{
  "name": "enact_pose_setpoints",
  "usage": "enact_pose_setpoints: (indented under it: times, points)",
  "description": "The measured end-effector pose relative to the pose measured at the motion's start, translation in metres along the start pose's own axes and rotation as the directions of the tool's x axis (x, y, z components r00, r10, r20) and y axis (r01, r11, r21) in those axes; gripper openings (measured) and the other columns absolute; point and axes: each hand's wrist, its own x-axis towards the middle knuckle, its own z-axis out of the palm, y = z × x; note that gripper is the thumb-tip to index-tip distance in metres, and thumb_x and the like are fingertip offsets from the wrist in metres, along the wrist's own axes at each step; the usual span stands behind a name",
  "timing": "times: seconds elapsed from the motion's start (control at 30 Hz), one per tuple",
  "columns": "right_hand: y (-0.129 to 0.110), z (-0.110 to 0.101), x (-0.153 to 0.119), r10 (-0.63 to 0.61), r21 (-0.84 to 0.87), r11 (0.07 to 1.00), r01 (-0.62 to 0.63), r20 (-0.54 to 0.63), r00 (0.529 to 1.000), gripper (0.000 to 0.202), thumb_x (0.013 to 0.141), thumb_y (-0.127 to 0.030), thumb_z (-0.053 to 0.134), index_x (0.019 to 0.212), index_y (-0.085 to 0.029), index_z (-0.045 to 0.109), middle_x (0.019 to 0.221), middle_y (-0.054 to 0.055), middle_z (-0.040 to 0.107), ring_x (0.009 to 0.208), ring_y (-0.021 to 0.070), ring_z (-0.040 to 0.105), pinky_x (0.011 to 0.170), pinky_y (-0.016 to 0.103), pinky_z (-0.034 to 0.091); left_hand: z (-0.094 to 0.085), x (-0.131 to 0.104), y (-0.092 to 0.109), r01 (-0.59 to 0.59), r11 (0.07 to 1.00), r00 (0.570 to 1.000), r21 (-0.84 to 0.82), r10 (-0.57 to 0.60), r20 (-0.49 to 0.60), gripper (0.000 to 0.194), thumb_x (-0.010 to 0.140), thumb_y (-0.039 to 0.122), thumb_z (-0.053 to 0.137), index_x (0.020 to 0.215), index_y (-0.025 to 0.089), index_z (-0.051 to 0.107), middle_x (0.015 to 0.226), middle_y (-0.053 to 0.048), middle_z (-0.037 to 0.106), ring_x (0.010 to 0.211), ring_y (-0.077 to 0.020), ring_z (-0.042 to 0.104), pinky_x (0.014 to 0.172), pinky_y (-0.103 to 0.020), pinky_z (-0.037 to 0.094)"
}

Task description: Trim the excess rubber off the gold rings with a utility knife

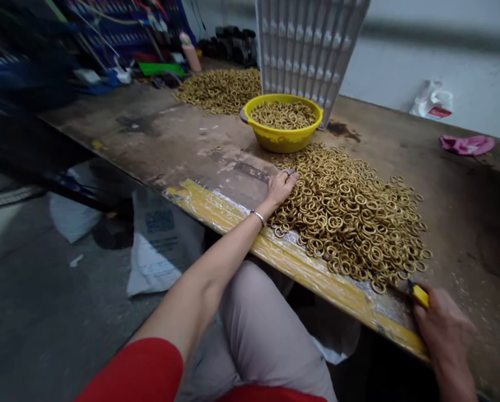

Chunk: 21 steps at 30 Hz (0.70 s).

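Observation:
A large pile of brass-coloured rings lies at the front of the workbench. My left hand rests against the pile's left edge with its fingers curled in; whatever they hold is hidden. A bracelet circles that wrist. Beyond the pile's right front corner, at the bench edge, my right hand is closed around a yellow-and-black handled tool. The dark end of this tool points towards the nearest rings, and its tip is too blurred to make out. Behind the pile stands a yellow basin filled with similar rings.
Another heap of rings lies farther back. A ribbed grey panel leans upright behind the basin. A pink cloth and a white plastic bag are at the right back. Yellow tape covers the bench edge; white sacks stand below.

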Motion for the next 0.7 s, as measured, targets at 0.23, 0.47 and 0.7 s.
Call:
enact_pose_setpoints:
  times: [0.23, 0.47, 0.7]
  points:
    - [-0.003, -0.006, 0.002, -0.02, 0.038, 0.999, 0.02, 0.006, 1.0, 0.037, 0.082, -0.031, 0.042, 0.104, -0.017, 0.068, 0.092, 0.011, 0.067, 0.079, 0.0253, 0.059, 0.061, 0.032, 0.036, 0.01, -0.014, 0.021, -0.014, 1.0, 0.999, -0.003, 0.014, -0.045, 0.044, 0.104, 0.044, 0.046, 0.129, 0.014, 0.063, 0.136, -0.013, 0.065, 0.128, -0.0247, 0.057, 0.111, -0.035, 0.04]
    - [-0.006, -0.007, 0.006, 0.0, 0.085, 0.996, -0.002, 0.022, 1.0, 0.033, 0.079, -0.025, 0.047, 0.101, -0.016, 0.069, 0.093, 0.011, 0.068, 0.078, 0.0245, 0.058, 0.063, 0.032, 0.035, 0.013, -0.033, 0.042, 0.024, 0.998, 0.998, 0.05, -0.021, -0.062, 0.042, 0.103, 0.041, 0.048, 0.133, 0.016, 0.063, 0.143, -0.012, 0.061, 0.132, -0.0256, 0.054, 0.113, -0.038, 0.038]
    - [-0.009, -0.008, 0.008, 0.033, 0.036, 0.999, -0.034, 0.017, 0.999, 0.029, 0.081, -0.018, 0.052, 0.102, -0.014, 0.071, 0.094, 0.012, 0.069, 0.079, 0.0237, 0.059, 0.061, 0.031, 0.033, 0.015, -0.047, 0.062, 0.078, 0.994, 0.995, 0.08, -0.073, -0.071, 0.042, 0.103, 0.041, 0.047, 0.131, 0.014, 0.064, 0.147, -0.015, 0.057, 0.137, -0.028, 0.05, 0.116, -0.044, 0.034]
